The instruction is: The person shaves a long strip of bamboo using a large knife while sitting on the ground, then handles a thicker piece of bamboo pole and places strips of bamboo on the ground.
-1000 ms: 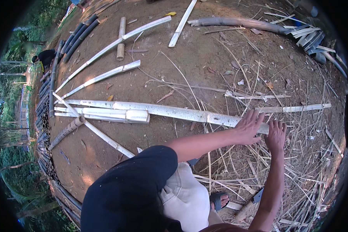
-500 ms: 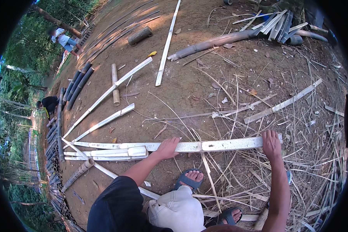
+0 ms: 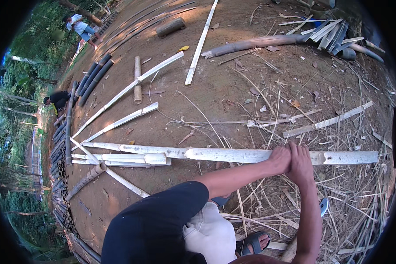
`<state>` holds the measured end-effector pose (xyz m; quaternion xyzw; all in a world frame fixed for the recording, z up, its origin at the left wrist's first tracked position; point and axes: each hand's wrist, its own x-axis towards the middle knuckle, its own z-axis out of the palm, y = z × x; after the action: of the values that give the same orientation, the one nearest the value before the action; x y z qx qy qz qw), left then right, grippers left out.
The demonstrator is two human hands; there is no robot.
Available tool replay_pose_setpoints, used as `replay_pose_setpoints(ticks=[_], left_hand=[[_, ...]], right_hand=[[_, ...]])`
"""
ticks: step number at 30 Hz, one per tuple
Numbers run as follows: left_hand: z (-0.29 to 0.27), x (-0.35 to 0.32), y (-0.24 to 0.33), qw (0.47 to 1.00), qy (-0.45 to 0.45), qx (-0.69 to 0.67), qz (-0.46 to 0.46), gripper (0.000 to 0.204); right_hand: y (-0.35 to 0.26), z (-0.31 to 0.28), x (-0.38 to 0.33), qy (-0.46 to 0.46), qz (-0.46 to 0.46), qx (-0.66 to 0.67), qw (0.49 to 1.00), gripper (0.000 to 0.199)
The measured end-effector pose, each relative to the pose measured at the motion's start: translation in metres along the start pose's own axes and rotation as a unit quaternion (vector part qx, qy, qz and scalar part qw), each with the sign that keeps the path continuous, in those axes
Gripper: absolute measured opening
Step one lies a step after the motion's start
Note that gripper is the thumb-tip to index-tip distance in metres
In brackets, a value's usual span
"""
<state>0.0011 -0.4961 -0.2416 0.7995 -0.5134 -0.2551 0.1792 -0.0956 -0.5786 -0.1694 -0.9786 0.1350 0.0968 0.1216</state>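
Both our hands are on the strip point(image 3: 229, 154): left hand point(image 3: 280, 159) and right hand point(image 3: 300, 162) touching, fingers curled over it, grips narrow. It stretches across the ground point(image 3: 167, 83), near end toward the ground's right side. We'd call this the gripping-and-shifting step; the next move seems to call for even pressure, clear of the short strips point(image 3: 123, 157).

Bamboo strip point(image 3: 229, 155): a stretch is covered by the hands point(image 3: 301, 164), whose undersides are hidden.
Left sandal point(image 3: 221, 201): mostly hidden by the left arm point(image 3: 237, 178).
Blue-grey object point(image 3: 324, 207): partly covered by the right forearm point(image 3: 310, 211); its kind cannot be told.
Upper strip point(image 3: 202, 43): one end is cut off by the upper edge.
Distant person point(image 3: 80, 27): too small for details to be made out.
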Motion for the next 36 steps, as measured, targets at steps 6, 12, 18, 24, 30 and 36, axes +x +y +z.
replay_pose_setpoints(ticks=[6, 12, 18, 24, 30, 36], left_hand=[[-0.037, -0.028, 0.025, 0.996, -0.058, 0.016, 0.071, 0.111], [-0.090, -0.114, -0.086, 0.995, 0.022, 0.092, 0.002, 0.118], [-0.123, -0.173, -0.160, 0.992, -0.027, 0.061, -0.109, 0.121], [-0.069, -0.172, -0.165, 0.995, -0.051, 0.081, -0.024, 0.125], [-0.039, -0.173, -0.191, 0.988, -0.014, 0.152, 0.011, 0.065], [-0.038, -0.157, -0.203, 0.988, 0.006, 0.122, 0.089, 0.049]], right_hand=[[0.056, 0.045, -0.021, 0.069, 0.000, -0.097, 0.993, 0.060], [0.087, 0.059, -0.013, 0.080, 0.008, -0.104, 0.991, 0.016], [0.211, 0.028, -0.079, 0.095, 0.142, -0.167, 0.971, 0.036], [0.187, 0.027, -0.117, 0.064, 0.328, -0.245, 0.910, 0.093], [0.040, 0.025, -0.050, -0.019, 0.145, -0.036, 0.989, 0.093], [0.016, 0.065, -0.024, -0.081, 0.036, -0.049, 0.995, 0.074]])
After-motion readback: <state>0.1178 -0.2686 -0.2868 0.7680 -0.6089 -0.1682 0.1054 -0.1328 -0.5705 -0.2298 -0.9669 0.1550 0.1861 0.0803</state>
